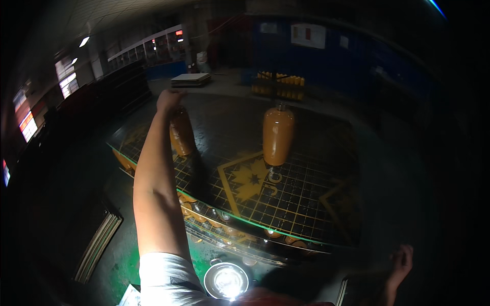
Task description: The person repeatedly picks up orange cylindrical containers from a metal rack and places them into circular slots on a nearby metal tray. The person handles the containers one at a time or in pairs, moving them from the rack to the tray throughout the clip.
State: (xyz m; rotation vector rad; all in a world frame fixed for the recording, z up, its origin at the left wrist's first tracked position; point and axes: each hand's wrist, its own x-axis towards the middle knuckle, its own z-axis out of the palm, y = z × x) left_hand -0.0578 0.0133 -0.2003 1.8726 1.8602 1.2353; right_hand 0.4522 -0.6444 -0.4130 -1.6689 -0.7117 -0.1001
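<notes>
My left arm stretches far over the dark glass sheet (306, 194), which bears a gold grid and star pattern. At its end my left hand (171, 99) is closed round the top of an orange bottle (182, 135). That bottle leans in the picture, and I cannot tell whether its base touches the glass. A second orange bottle (278, 136), with a narrow clear neck, stands upright on the sheet to the right, apart from both hands. Low at the right, in dim light, my right hand (403, 260) has its fingers curled, with nothing visible in them.
Under the sheet, another layer holds several orange bottles (204, 217). A bright round lamp (226, 280) glares below the near edge. Flat boards (99, 245) lean at the lower left. Farther back are a pale stack (190, 79) and a rack of orange bottles (291, 89).
</notes>
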